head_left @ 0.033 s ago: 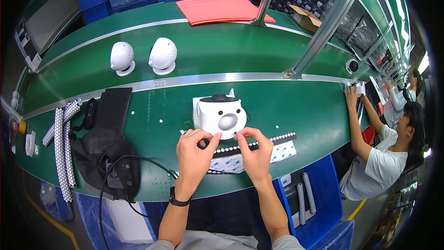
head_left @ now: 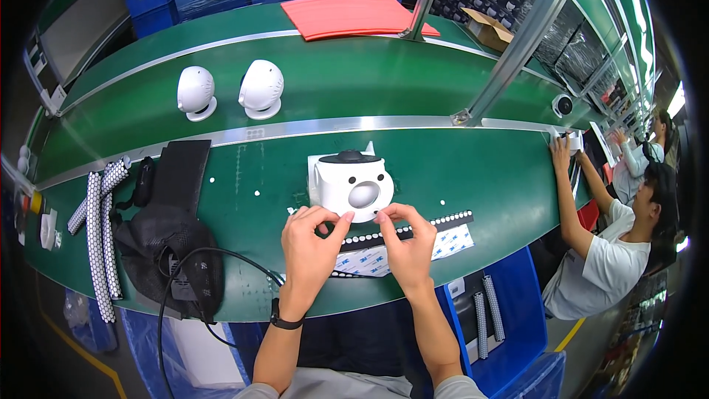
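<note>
hardly anything has moved since the earlier frame; both my hands stay at the same spot. thumb and forefinger of my left hand (head_left: pixel 309 244) are drawn narrow at the lower edge of the white housing (head_left: pixel 330 186), and my right hand (head_left: pixel 408 245) is bent the same way beside it, fingertips a little apart from the left ones. i cannot tell whether either has closed on the housing or on some small piece. the housing sits just ahead of both hands, its round opening above the gap between them.

below my fingers lies a printed backing sheet (head_left: pixel 453 241) with a black strip (head_left: pixel 456 219) of white dots along its upper side; my right hand covers part of both, so their middle is hidden. left of my left hand, a black cable (head_left: pixel 221 250) loops from a dark mesh bag (head_left: pixel 171 240) toward my wrist, and farther left lie dotted rolls (head_left: pixel 95 233). well ahead of my hands, two white rounded devices (head_left: pixel 261 87) stand on the raised shelf (head_left: pixel 354 89), with red foam sheets (head_left: pixel 347 16) behind. right of my right forearm is a blue bin (head_left: pixel 521 318), and beyond it sits a co-worker (head_left: pixel 609 270)
</note>
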A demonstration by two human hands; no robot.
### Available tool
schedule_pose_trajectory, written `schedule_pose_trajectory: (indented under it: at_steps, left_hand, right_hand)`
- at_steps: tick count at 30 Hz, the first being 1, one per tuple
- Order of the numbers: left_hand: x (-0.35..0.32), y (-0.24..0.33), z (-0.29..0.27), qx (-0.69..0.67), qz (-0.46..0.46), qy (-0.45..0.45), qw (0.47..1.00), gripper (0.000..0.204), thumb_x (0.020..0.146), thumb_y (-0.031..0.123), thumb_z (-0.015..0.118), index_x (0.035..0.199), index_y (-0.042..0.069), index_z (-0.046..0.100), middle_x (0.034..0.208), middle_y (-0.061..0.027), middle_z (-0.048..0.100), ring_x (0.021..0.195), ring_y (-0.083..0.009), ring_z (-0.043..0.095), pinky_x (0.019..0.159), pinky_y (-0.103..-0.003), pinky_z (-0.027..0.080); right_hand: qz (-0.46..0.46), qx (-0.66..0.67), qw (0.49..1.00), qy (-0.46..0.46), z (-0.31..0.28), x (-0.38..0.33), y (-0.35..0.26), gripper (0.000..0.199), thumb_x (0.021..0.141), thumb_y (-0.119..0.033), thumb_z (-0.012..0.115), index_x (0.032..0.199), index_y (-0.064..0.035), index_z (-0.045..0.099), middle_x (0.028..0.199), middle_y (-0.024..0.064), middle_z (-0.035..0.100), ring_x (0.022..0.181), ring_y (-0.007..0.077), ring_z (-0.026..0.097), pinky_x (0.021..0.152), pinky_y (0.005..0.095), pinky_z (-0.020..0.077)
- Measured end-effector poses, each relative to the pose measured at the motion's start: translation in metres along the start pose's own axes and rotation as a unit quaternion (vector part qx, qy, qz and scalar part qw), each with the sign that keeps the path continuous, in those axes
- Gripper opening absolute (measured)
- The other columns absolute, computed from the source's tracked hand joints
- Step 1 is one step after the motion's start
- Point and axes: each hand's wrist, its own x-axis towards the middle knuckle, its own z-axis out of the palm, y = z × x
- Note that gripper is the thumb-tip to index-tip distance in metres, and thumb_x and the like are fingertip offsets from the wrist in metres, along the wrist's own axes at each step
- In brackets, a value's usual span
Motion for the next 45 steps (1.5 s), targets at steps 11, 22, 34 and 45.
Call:
schedule_pose_trajectory:
  at_steps: [11,22,34,45]
  left_hand:
    - [0.000,-0.002,0.000,-0.010,-0.002,0.000,1.000,0.025,0.088,0.015,0.088,0.080,-0.004,0.074,0.066,-0.0086,0.062,0.065,-0.0170,0.049,0.062,-0.035,0.039]
    - [0.000,-0.008,0.002,-0.013,-0.013,0.000,1.000,0.026,0.089,0.014,0.087,0.080,-0.005,0.072,0.067,-0.0076,0.061,0.066,-0.0162,0.048,0.064,-0.035,0.039]
    - [0.001,-0.005,-0.001,-0.054,-0.038,-0.021,0.998,0.024,0.091,0.012,0.085,0.081,-0.005,0.072,0.065,-0.0049,0.057,0.067,-0.0133,0.046,0.065,-0.034,0.037]
    - [0.001,-0.011,-0.006,-0.084,-0.052,-0.025,0.995,0.023,0.092,0.012,0.085,0.081,-0.006,0.076,0.066,-0.0037,0.062,0.067,-0.0099,0.047,0.064,-0.031,0.037]
  right_hand:
    - [-0.035,-0.072,0.997,-0.003,0.000,-0.001,-0.005,0.008,0.093,0.004,0.075,0.101,0.0049,0.073,0.088,0.0117,0.078,0.083,0.0198,0.076,0.079,0.0330,0.0580]
    - [0.011,-0.052,0.998,-0.020,0.002,0.002,-0.006,0.008,0.094,0.004,0.076,0.101,0.0062,0.074,0.086,0.0117,0.079,0.082,0.0178,0.076,0.079,0.0313,0.0582]
    - [0.184,0.120,0.973,-0.068,-0.001,0.006,0.010,0.019,0.102,-0.005,0.073,0.113,0.0101,0.071,0.097,0.0170,0.079,0.087,0.0191,0.077,0.082,0.0316,0.0609]
    - [0.209,0.276,0.929,-0.132,0.002,0.009,0.003,0.022,0.109,-0.008,0.064,0.117,0.0122,0.069,0.105,0.0197,0.079,0.097,0.0251,0.079,0.091,0.0361,0.0633]
